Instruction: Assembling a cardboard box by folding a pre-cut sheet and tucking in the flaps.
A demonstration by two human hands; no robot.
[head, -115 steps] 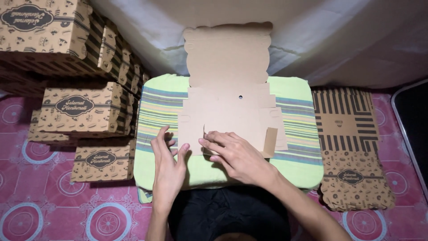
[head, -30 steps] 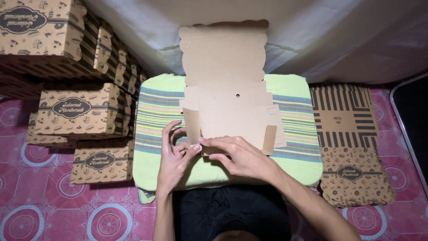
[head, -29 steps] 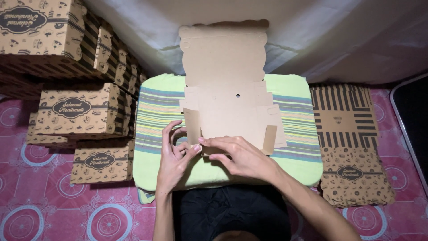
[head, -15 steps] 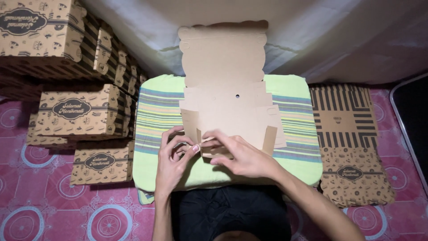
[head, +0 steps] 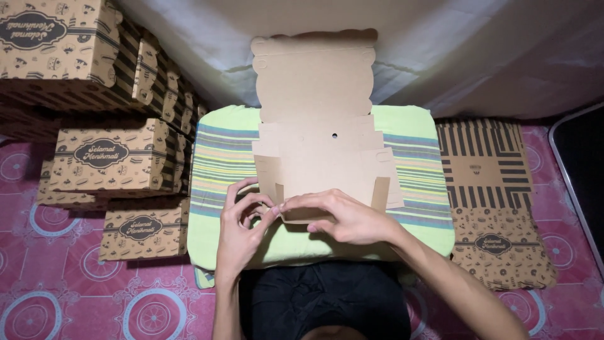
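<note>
Brown cardboard fills the middle of the head view: we have a flat, unfolded box blank (head: pixel 321 151) lying on a green striped cushion (head: pixel 217 182), its scalloped lid panel stretching away from our hands. Our left hand (head: pixel 242 230) pinches the near left corner of the blank, fingertips curled around a small raised side flap (head: pixel 267 182). Our right hand (head: pixel 343 217) lies just beside it, thumb and forefinger gripping the near front panel where it meets that flap; both hands meet almost fingertip to fingertip at the near edge. Another small flap (head: pixel 380 194) stands up just beyond our right hand.

To the left of our left hand, folded printed boxes (head: pixel 110 160) sit stacked in several piles, with a taller pile (head: pixel 60 44) farther off in the same direction. To the right of our right hand, well apart, a stack of flat printed blanks (head: pixel 494 201) with stripes and small patterns lies on the pink patterned floor mat (head: pixel 75 296). Beyond the blank hangs a pale cloth (head: pixel 440 50)
</note>
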